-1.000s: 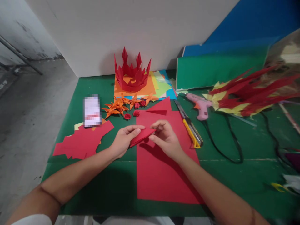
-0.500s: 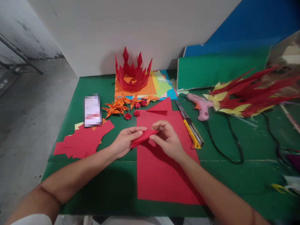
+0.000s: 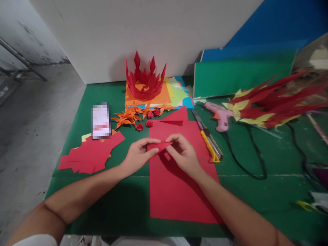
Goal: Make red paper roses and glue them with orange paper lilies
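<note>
Between my two hands is a small folded piece of red paper [image 3: 162,147], held above a large red sheet [image 3: 179,198]. My left hand [image 3: 138,152] pinches its left side, thumb in front and fingers behind. The thumb and forefinger of my right hand [image 3: 183,152] are closed on its right end. Part of the fold is hidden by my fingers. Beyond my hands, a red folded triangle [image 3: 176,118] lies at the top of the sheet. Orange paper flowers [image 3: 129,116] and small red paper roses [image 3: 139,127] are to its left.
A red paper crown [image 3: 145,87] stands on coloured sheets [image 3: 164,95] at the back. Right of the red sheet lie a yellow utility knife [image 3: 210,147], a pink glue gun [image 3: 219,116] with a black cord, and red-yellow paper flames [image 3: 276,102]. Red paper cuttings [image 3: 89,153] lie left.
My left thumb has slid right and down along the folded red paper, closer to my right hand. The paper has turned slightly and shows less between my fingers.
</note>
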The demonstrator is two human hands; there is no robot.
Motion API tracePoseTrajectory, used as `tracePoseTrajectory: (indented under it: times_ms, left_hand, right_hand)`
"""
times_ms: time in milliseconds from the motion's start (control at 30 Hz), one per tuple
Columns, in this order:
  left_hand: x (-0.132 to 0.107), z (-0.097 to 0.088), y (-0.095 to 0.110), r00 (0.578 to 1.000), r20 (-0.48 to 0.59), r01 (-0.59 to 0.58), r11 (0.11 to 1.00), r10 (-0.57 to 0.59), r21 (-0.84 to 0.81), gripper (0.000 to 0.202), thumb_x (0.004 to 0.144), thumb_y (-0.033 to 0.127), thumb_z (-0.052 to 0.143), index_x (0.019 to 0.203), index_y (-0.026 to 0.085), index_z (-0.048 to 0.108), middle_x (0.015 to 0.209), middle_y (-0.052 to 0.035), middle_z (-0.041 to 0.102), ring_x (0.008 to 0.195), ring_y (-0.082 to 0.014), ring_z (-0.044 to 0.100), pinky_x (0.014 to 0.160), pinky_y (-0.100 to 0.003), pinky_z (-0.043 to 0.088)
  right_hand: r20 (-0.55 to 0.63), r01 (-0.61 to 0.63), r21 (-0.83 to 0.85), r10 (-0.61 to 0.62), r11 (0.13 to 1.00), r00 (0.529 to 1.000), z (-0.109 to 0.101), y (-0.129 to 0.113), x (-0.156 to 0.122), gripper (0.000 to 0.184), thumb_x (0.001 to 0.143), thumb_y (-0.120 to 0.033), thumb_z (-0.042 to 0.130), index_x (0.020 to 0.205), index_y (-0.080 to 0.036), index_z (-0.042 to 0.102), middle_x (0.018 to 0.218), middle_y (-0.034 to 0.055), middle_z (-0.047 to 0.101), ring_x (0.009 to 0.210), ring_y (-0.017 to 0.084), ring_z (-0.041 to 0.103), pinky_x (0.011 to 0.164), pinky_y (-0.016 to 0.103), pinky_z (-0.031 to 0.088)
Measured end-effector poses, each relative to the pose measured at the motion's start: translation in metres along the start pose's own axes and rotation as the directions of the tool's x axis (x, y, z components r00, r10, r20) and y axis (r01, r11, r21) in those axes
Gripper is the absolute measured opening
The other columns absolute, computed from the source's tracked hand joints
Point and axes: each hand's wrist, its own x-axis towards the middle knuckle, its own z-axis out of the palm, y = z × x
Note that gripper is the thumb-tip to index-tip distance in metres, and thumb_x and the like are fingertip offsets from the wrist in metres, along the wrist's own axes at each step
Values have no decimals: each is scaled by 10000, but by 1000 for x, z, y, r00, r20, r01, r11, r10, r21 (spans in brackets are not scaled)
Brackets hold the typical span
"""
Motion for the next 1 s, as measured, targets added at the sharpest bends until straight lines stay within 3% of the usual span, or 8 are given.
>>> tracePoseTrajectory:
  times_ms: [100, 233, 367, 533, 733, 900, 1000]
  left_hand:
    - [-1, 0, -1, 996, 9, -93, 990, 93, 103, 230, 659, 272, 763, 866, 179, 731, 919, -64, 739, 871, -182, 654, 827, -300, 496]
    - [-1, 1, -3, 998, 14, -68, 993, 67, 100, 187, 690, 261, 740, 860, 186, 732, 923, -64, 742, 880, -188, 661, 833, -305, 498]
    - [0, 0, -5, 999, 25, -28, 995, 26, 99, 184, 687, 258, 743, 853, 180, 724, 906, -58, 735, 853, -174, 648, 811, -289, 490]
    - [-1, 0, -6, 999, 44, 21, 992, -26, 122, 241, 676, 258, 749, 886, 164, 677, 885, -41, 691, 754, -134, 612, 726, -256, 490]
    - [1, 2, -6, 992, 105, 86, 992, -76, -93, 346, 687, 332, 751, 911, 172, 542, 747, 19, 616, 605, -89, 599, 642, -240, 512]
    - [3, 2, -2, 999, -14, 49, 992, -51, -120, 343, 642, 345, 784, 848, 173, 570, 769, 18, 617, 663, -86, 588, 625, -210, 523]
    - [2, 2, 0, 994, -37, 96, 992, -100, -86, 311, 639, 378, 777, 814, 155, 647, 828, -9, 645, 713, -103, 602, 643, -223, 541]
  right_hand:
    - [-31, 66, -126, -70, 990, 997, 2, -3, 0, 115, 810, -146, 524, 881, -234, 546, 846, 17, 592, 792, 166, 574, 724, 310, 469]
    - [-47, 215, -298, -239, 930, 970, 2, -8, 0, 116, 802, -122, 546, 833, -234, 554, 844, 26, 592, 831, 191, 573, 762, 353, 459]
    - [-32, 278, -389, -314, 878, 949, 2, -9, -1, 115, 803, -125, 562, 818, -239, 560, 848, 38, 604, 857, 216, 581, 770, 391, 459]
    - [-7, 308, -416, -341, 856, 940, 4, -8, -2, 112, 801, -133, 593, 816, -243, 581, 806, 30, 635, 798, 207, 598, 710, 367, 471]
    - [-15, 338, -433, -381, 836, 924, 4, -8, -3, 120, 797, -124, 600, 812, -240, 569, 790, 20, 659, 758, 192, 611, 689, 353, 473]
    - [-75, 262, -400, -316, 878, 946, 5, -7, -6, 99, 801, -146, 592, 802, -241, 566, 775, 13, 662, 736, 187, 624, 680, 347, 490]
    - [-130, 154, -363, -213, 919, 968, 7, -7, -6, 103, 785, -146, 587, 829, -239, 590, 792, 15, 669, 743, 185, 629, 698, 344, 506]
